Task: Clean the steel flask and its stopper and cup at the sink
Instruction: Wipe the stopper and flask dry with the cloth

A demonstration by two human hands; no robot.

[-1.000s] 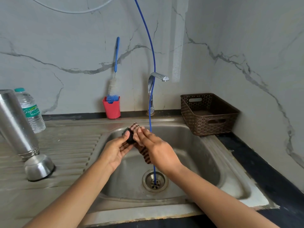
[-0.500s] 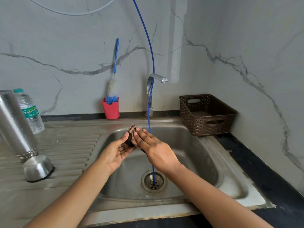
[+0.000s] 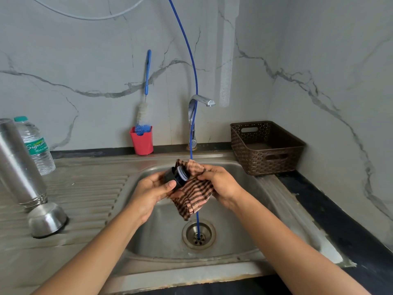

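Over the steel sink (image 3: 261,201), my left hand (image 3: 152,191) grips the black stopper (image 3: 175,176), its pale ringed end pointing right. My right hand (image 3: 222,185) holds a brown striped cloth (image 3: 192,194) against and under the stopper; the cloth's loose end hangs down toward the drain (image 3: 198,235). The steel flask (image 3: 18,165) stands upside down on the draining board at the far left. Its steel cup (image 3: 47,220) sits upside down just in front of it.
A thin blue hose (image 3: 192,67) runs from above past the tap (image 3: 196,111) into the drain. A red holder (image 3: 142,141) with a bottle brush stands behind the sink. A brown basket (image 3: 265,147) sits at the right, a plastic water bottle (image 3: 35,145) behind the flask.
My hands have parted a little: the stopper, earlier almost covered by fingers and cloth, now shows its ringed end. The cloth has spread out and hangs lower from my right hand.
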